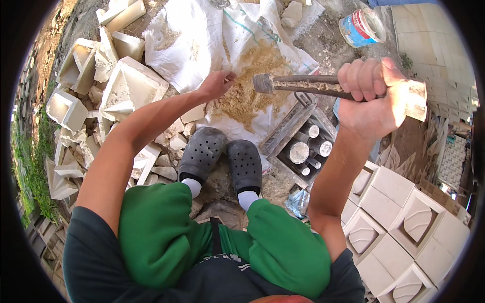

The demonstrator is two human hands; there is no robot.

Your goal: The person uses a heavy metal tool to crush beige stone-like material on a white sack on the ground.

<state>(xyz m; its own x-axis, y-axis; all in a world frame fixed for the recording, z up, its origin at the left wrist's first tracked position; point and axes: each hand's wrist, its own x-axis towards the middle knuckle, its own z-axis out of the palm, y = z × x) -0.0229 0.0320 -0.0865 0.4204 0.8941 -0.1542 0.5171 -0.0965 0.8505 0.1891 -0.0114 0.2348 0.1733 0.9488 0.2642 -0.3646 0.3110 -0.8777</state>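
My right hand (371, 91) is raised at the right, its fingers wrapped round a stick-like tool with a worn dark wooden handle (310, 85). One end is grey and blunt; a pale squared end shows past my palm, and I cannot tell its exact kind. My left hand (218, 85) hovers over the white woven sack (192, 50), thumb and fingers pinched together. What they hold, if anything, is too small to make out. Sandy yellowish powder (252, 91) is spread over the sack, between my hands and beyond them.
A dusty metal mould (283, 139) with several upright cylinders stands below my right hand. Broken pale cast pieces (134, 88) are heaped at the left. Pale patterned blocks (389, 197) are stacked at the lower right. A blue and red bucket (362, 28) stands at the far right.
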